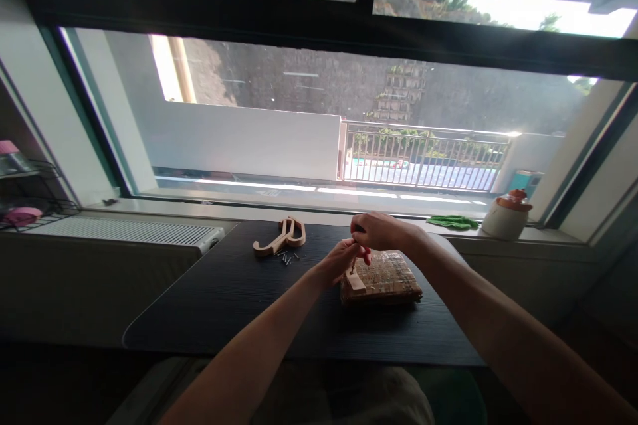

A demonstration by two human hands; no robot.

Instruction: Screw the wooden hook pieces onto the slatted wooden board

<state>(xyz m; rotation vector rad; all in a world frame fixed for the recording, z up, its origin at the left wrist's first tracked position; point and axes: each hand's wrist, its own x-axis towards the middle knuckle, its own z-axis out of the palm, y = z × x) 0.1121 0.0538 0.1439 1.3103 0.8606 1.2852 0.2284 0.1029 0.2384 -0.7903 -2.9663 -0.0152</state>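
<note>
Both my hands meet over a flat wooden block (386, 279) lying on a dark table (224, 292). My right hand (376, 230) is closed in a fist around a tool with a red handle, held upright over the block's left end. My left hand (339, 262) pinches its fingers together just below, steadying the tool's tip or a small piece on a little wooden part (355, 281). What the left fingers hold is too small to name.
A wooden hook-shaped piece (282, 239) lies on the table to the left, with several small dark nails or screws (288, 257) beside it. On the window sill stand a white jar with an orange lid (507, 214) and a green cloth (452, 221). A radiator (124, 231) sits left.
</note>
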